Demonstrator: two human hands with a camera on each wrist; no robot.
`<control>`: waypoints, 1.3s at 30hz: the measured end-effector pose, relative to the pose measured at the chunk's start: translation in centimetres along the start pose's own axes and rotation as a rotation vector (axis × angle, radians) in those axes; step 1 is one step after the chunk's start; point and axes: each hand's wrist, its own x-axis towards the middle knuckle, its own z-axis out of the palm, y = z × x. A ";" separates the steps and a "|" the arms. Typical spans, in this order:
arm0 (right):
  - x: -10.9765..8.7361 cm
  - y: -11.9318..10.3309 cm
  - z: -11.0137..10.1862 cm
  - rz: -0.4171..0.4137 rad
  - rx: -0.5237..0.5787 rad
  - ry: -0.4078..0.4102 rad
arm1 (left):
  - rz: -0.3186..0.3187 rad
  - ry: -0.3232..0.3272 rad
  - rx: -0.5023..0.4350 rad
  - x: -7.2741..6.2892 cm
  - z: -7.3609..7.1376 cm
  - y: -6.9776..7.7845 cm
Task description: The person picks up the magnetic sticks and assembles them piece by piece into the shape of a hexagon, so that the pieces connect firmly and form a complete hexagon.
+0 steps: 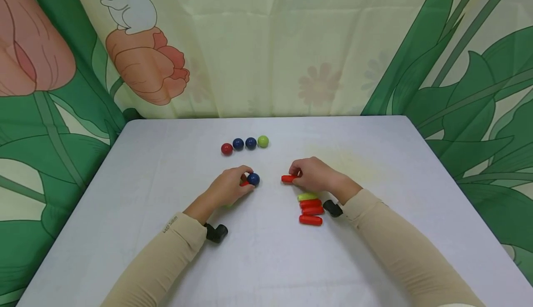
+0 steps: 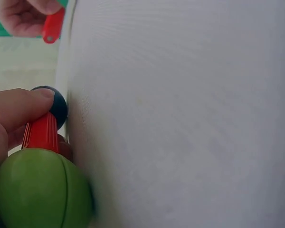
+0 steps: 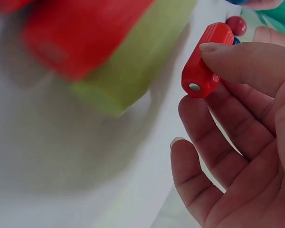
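My left hand (image 1: 228, 184) pinches a dark blue ball (image 1: 253, 179) at its joint with a red rod (image 2: 41, 133). A larger-looking green ball (image 2: 38, 190) sits on the rod's other end, so the three form one piece, low over the table. In my right hand (image 1: 316, 175), thumb and fingers pinch a second red rod (image 3: 204, 61) with a round metal disc in its end, like a magnetic building stick. Its free end points toward the blue ball, with a gap between them. Close below the right hand lie a yellow-green rod (image 1: 307, 197) and several red rods (image 1: 311, 220).
Farther back on the white table (image 1: 166, 159), a red ball (image 1: 226, 149), two blue balls (image 1: 244, 144) and a green ball (image 1: 263, 141) stand in a row. Black wrist cameras (image 1: 216, 233) hang under both sleeves. A printed curtain (image 1: 258, 57) rises behind the table's far edge.
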 end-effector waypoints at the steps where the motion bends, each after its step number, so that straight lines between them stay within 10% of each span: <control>1: 0.2 -0.3 0.1 -0.006 -0.004 0.002 | -0.007 -0.004 -0.006 0.0 0.0 0.0; 25: 2.9 -4.1 1.3 -0.036 -0.056 -0.025 | -0.061 -0.009 -0.017 0.0 0.1 0.3; 39: 3.4 -5.3 1.6 -0.034 -0.053 -0.034 | 0.024 0.006 0.062 -0.4 -0.2 0.1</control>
